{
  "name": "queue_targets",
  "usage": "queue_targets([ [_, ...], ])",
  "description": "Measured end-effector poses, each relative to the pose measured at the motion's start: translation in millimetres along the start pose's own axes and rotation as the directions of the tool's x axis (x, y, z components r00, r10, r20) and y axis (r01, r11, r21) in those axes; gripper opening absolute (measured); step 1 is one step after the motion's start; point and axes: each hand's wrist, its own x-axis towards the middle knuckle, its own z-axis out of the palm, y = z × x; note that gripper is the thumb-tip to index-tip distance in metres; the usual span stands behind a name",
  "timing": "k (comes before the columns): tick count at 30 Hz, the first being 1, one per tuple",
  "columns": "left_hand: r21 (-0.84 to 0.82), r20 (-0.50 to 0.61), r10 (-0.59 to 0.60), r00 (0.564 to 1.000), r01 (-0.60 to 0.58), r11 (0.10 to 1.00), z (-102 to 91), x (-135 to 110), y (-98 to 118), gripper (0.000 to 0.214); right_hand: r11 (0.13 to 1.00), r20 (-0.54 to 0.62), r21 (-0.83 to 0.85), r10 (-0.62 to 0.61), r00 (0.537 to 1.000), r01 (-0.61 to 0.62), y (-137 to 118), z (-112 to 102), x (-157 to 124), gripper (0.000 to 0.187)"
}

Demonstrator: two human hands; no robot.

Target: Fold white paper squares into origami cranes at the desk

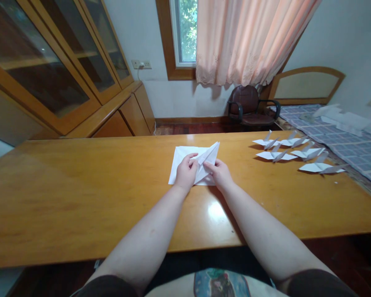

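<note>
Between my two hands is a folded piece of white paper [208, 154], with creased layers and a pointed corner rising to the upper right. My left hand [187, 170] pinches its left side, thumb against the folds. From the right, my right hand [220, 173] grips the other edge, its thumb on top and the fingers hidden behind. Beneath the folded piece, flat white paper sheets [179, 156] lie on the wooden table [95, 185].
Several folded white paper cranes [275, 155] stand at the table's right end. Beyond that end is a bed [343, 128] with a checked cover. A brown armchair [249, 103] sits behind the table, below a pink curtain [244, 41]. Glass-door cabinets [80, 49] line the left wall.
</note>
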Motion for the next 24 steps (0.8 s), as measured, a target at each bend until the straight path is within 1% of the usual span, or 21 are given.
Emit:
queue_targets([
  [2,-0.079,0.035,-0.033,0.999,0.036,0.996,0.1,1,0,0.032,0.996,-0.039,-0.064,-0.069,0.997,0.066,-2,-2,0,0.030],
  [3,-0.104,0.052,-0.029,0.998,0.034,0.994,0.0,2,1,0.028,0.989,-0.053,-0.096,-0.116,0.992,0.111,-4,-3,0,0.027],
  [5,-0.103,0.070,0.012,0.997,-0.004,0.995,-1.2,2,2,0.017,0.970,-0.067,-0.150,-0.203,0.977,0.192,-7,-5,-1,0.023],
  [7,-0.050,0.062,0.065,0.996,-0.062,0.997,-3.6,2,3,0.011,0.949,-0.066,-0.196,-0.265,0.962,0.248,-10,-6,-3,0.020],
  [9,0.032,0.047,0.131,0.990,-0.132,0.991,-6.8,2,4,0.010,0.915,-0.043,-0.249,-0.338,0.940,0.317,-11,-6,-6,0.018],
  [13,0.215,0.028,0.303,0.952,-0.302,0.929,-12.4,5,3,0.017,0.800,0.041,-0.330,-0.518,0.854,0.501,-11,-9,-10,0.010],
  [15,0.220,0.030,0.333,0.943,-0.331,0.918,-14.3,7,2,0.020,0.775,0.080,-0.341,-0.540,0.838,0.532,-11,-13,-10,0.008],
  [18,0.169,0.051,0.309,0.950,-0.313,0.935,-16.2,10,1,0.025,0.787,0.102,-0.347,-0.508,0.855,0.509,-10,-19,-6,0.013],
  [20,0.116,0.089,0.268,0.959,-0.277,0.954,-16.2,12,-1,0.026,0.797,0.092,-0.358,-0.488,0.868,0.487,-9,-22,-3,0.015],
  [22,0.056,0.107,0.206,0.973,-0.213,0.975,-14.3,13,-3,0.021,0.800,0.102,-0.362,-0.477,0.873,0.479,-7,-22,1,0.013],
  [24,0.008,0.071,0.145,0.987,-0.146,0.989,-10.6,15,-7,0.012,0.807,0.130,-0.353,-0.458,0.879,0.473,-5,-20,3,0.011],
])
